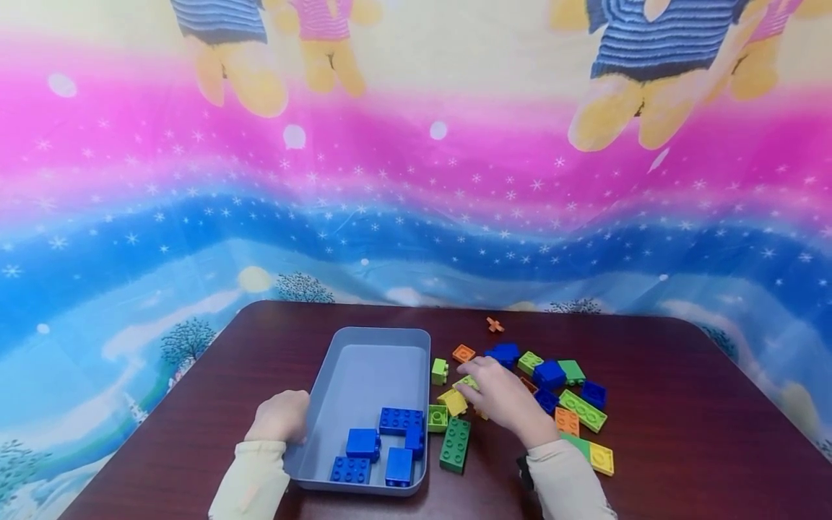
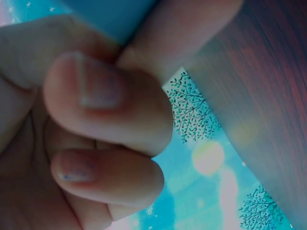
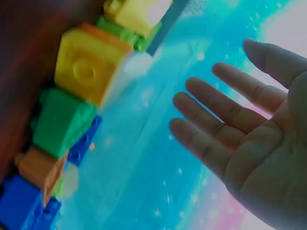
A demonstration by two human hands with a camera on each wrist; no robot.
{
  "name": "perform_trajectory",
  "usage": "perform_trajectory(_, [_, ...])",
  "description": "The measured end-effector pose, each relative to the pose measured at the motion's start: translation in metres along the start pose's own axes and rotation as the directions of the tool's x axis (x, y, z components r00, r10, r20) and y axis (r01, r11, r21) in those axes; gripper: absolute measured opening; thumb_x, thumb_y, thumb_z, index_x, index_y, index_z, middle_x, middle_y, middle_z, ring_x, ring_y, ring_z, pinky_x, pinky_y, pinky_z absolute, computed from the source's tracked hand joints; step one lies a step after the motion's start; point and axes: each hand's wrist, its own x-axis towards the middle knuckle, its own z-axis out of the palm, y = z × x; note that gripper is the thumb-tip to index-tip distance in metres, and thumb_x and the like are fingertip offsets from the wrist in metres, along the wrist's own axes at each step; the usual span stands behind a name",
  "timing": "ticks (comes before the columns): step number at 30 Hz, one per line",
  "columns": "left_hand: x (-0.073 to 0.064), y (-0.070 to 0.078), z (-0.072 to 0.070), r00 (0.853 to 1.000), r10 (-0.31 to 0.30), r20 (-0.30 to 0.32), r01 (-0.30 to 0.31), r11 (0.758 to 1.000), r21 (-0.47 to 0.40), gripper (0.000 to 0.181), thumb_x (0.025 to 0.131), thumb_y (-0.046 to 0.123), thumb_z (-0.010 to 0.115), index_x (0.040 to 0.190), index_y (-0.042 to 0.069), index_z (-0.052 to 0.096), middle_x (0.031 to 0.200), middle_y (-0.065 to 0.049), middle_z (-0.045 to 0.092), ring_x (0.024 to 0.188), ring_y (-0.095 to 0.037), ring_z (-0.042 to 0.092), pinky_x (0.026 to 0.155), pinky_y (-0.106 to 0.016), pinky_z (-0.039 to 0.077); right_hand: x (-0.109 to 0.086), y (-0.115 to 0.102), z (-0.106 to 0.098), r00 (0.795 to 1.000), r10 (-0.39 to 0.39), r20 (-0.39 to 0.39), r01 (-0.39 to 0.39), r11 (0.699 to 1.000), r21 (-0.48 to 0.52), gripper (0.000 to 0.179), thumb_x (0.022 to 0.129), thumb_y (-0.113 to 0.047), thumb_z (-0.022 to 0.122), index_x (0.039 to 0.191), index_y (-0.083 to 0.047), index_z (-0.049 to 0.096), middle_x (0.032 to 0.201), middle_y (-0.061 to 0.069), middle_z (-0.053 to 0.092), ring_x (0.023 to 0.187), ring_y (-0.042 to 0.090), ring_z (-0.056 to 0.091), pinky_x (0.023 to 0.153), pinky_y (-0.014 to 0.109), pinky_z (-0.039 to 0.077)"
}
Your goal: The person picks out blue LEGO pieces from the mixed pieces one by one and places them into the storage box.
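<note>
A grey-blue plastic tray (image 1: pixel 364 368) lies on the table, with several blue toy bricks (image 1: pixel 362 443) grouped in its near part. My left hand (image 1: pixel 281 417) pinches the tray's left wall; the left wrist view shows curled fingers (image 2: pixel 110 120) and a blurred blue-grey edge between thumb and finger. Over the loose bricks right of the tray hovers my right hand (image 1: pixel 503 397), its fingers spread and holding nothing. Beneath and around it lie a yellow brick (image 1: pixel 453 402), a lime brick (image 1: pixel 439 371) and a dark green brick (image 1: pixel 455 445).
Farther right spread blue bricks (image 1: pixel 549 374), a long lime brick (image 1: pixel 583 411), an orange brick (image 1: pixel 567 421) and a yellow brick (image 1: pixel 601 458). A small orange cross-shaped piece (image 1: pixel 495 325) lies near the back of the dark wooden table (image 1: pixel 682 404). A printed cloth (image 1: pixel 416 180) hangs behind.
</note>
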Motion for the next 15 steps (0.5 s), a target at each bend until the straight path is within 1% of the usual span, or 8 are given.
perform_trajectory(4, [0.000, 0.000, 0.000, 1.000, -0.002, 0.001, 0.002, 1.000, 0.001, 0.025, 0.061, -0.011, 0.067, 0.061, 0.005, 0.048, 0.055, -0.004, 0.043, 0.049, -0.016, 0.041, 0.045, -0.031, 0.037, -0.004, 0.009, -0.014, 0.997, 0.071, 0.042, -0.071, 0.997, 0.016, 0.028, 0.083, -0.017, 0.063, 0.107, -0.002, 0.062, 0.104, 0.010, 0.059, 0.098, 0.026, 0.054, 0.076, 0.039, 0.046])
perform_trajectory(6, [0.000, 0.000, 0.000, 1.000, -0.004, 0.003, 0.004, 1.000, 0.001, 0.024, 0.061, -0.011, 0.067, 0.060, 0.005, 0.048, 0.054, -0.004, 0.043, 0.049, -0.016, 0.041, 0.045, -0.031, 0.037, -0.006, 0.016, -0.022, 0.993, 0.096, 0.067, -0.098, 0.995, 0.021, 0.030, 0.083, -0.018, 0.063, 0.107, -0.001, 0.061, 0.103, 0.012, 0.060, 0.093, 0.026, 0.056, 0.075, 0.038, 0.046])
perform_trajectory(10, [0.000, 0.001, 0.000, 1.000, -0.006, 0.004, 0.006, 1.000, 0.004, 0.023, 0.061, -0.011, 0.067, 0.061, 0.005, 0.049, 0.054, -0.005, 0.043, 0.049, -0.017, 0.041, 0.045, -0.031, 0.037, -0.013, 0.029, -0.038, 0.986, 0.138, 0.092, -0.140, 0.990, 0.016, 0.032, 0.082, -0.016, 0.064, 0.108, 0.003, 0.060, 0.103, 0.016, 0.059, 0.092, 0.028, 0.056, 0.075, 0.040, 0.046])
perform_trajectory(13, [0.000, 0.001, 0.000, 1.000, -0.007, 0.000, 0.007, 1.000, 0.008, 0.023, 0.061, -0.011, 0.067, 0.062, 0.004, 0.050, 0.055, -0.004, 0.044, 0.050, -0.017, 0.042, 0.045, -0.032, 0.038, -0.016, 0.037, -0.043, 0.980, 0.164, 0.109, -0.166, 0.986, 0.006, 0.031, 0.082, -0.012, 0.063, 0.107, 0.005, 0.059, 0.104, 0.018, 0.058, 0.092, 0.030, 0.056, 0.074, 0.041, 0.046])
perform_trajectory(15, [0.000, 0.001, 0.000, 1.000, -0.004, 0.001, 0.004, 1.000, 0.005, 0.023, 0.061, -0.011, 0.067, 0.062, 0.004, 0.050, 0.055, -0.005, 0.043, 0.049, -0.017, 0.042, 0.045, -0.032, 0.038, -0.017, 0.041, -0.043, 0.976, 0.178, 0.125, -0.180, 0.984, 0.008, 0.031, 0.081, -0.010, 0.064, 0.107, 0.006, 0.059, 0.103, 0.019, 0.058, 0.089, 0.029, 0.057, 0.073, 0.041, 0.047])
